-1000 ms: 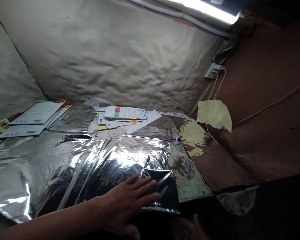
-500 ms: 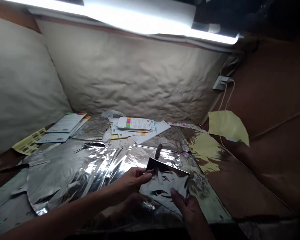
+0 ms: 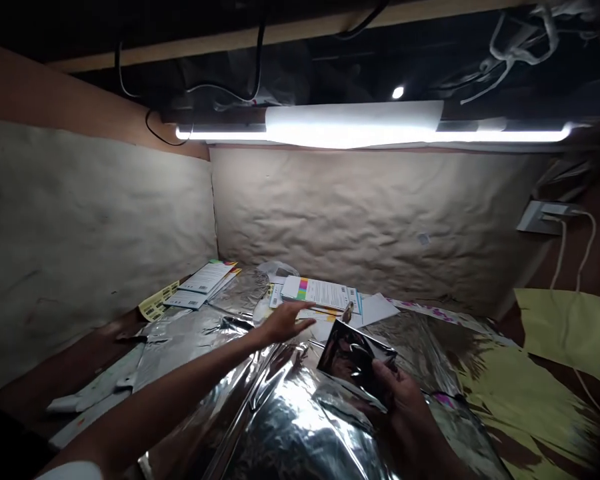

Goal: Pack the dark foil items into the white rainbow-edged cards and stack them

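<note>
My left hand (image 3: 285, 322) reaches forward, open and holding nothing, with its fingers just short of a stack of papers and printed cards (image 3: 320, 293). My right hand (image 3: 400, 400) is shut on a dark, mirror-like piece of foil film (image 3: 355, 357), which it tilts up above a large crinkled silver foil sheet (image 3: 290, 413). A small narrow tool (image 3: 349, 311) with a dark handle stands close behind the film's upper edge. Part of the film is hidden by my right fingers.
Printed booklets (image 3: 205, 283) and a yellow barcode label sheet (image 3: 156, 301) lie at the back left. Crinkled paper lines the walls (image 3: 375, 220). A strip light (image 3: 355, 127) runs overhead. A wall socket (image 3: 537, 219) with white cables is at the right, above yellow sheet (image 3: 570, 327).
My left hand has let go of the film and moved forward toward the papers. My right hand has lifted the film. The view has tilted up, showing more of the light and ceiling.
</note>
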`<state>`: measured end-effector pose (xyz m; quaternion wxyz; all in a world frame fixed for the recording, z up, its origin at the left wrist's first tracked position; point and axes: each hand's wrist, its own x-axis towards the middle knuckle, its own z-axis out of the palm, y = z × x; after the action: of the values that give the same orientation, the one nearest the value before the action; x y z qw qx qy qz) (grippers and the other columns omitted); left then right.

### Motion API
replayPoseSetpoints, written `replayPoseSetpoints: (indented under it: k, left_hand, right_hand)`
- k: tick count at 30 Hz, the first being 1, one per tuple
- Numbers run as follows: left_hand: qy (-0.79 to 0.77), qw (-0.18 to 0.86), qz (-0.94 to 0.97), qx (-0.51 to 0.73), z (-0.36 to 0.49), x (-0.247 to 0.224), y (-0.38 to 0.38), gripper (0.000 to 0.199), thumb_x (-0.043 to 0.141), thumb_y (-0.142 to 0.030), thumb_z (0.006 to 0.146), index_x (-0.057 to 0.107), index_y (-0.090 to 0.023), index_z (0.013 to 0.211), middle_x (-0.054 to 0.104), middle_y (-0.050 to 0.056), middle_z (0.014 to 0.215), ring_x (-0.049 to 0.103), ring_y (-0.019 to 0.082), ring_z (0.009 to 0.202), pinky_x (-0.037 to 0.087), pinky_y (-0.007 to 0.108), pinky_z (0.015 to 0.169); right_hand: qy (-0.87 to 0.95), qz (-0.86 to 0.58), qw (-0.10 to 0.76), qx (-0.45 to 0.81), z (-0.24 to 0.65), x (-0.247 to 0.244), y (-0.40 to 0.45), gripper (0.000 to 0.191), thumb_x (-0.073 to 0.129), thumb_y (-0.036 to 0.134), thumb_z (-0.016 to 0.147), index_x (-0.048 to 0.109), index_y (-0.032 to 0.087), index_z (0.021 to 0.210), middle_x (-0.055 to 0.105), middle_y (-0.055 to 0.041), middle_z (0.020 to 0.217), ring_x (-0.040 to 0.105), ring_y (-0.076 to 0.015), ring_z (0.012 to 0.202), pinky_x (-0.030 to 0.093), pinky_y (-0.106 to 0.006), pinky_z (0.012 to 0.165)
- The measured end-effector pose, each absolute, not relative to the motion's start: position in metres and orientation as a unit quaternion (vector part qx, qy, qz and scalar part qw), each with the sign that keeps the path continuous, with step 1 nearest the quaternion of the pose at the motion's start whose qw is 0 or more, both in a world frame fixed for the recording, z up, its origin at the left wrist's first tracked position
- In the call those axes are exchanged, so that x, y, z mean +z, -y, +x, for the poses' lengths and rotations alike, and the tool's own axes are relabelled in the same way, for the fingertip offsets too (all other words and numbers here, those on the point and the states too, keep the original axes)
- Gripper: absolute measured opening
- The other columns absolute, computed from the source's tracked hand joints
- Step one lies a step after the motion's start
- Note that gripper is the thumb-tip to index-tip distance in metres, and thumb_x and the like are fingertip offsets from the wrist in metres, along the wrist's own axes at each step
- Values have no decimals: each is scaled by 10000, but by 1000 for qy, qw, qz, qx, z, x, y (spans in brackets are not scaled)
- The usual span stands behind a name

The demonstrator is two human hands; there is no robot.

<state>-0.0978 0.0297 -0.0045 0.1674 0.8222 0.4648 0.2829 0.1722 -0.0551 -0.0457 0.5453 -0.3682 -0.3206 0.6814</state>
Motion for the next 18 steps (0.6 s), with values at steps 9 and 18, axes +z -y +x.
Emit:
replayPoseSetpoints:
  k: [9,18]
  left_hand:
    - [-484,-16,868,109,-88,6,-70,299,530,-216,887,671,-183,1150,730,125,1037,657,294,1056,269,550,1111]
    - [-332,51,942,29,-59,-17,-15,702,665,-495,832,423,-271,1452,386,119,1534,343,370,1402,320,500,1099]
  right_hand:
    - [241,-368,620,649,198,-41,45,228,818,203,733,698,218,926,768,28,812,717,-125,700,606,-194,622]
    - [83,-379,665,638,229,-38,24,218,596,47,876,619,198,720,667,81,553,624,-60,482,565,-140,532]
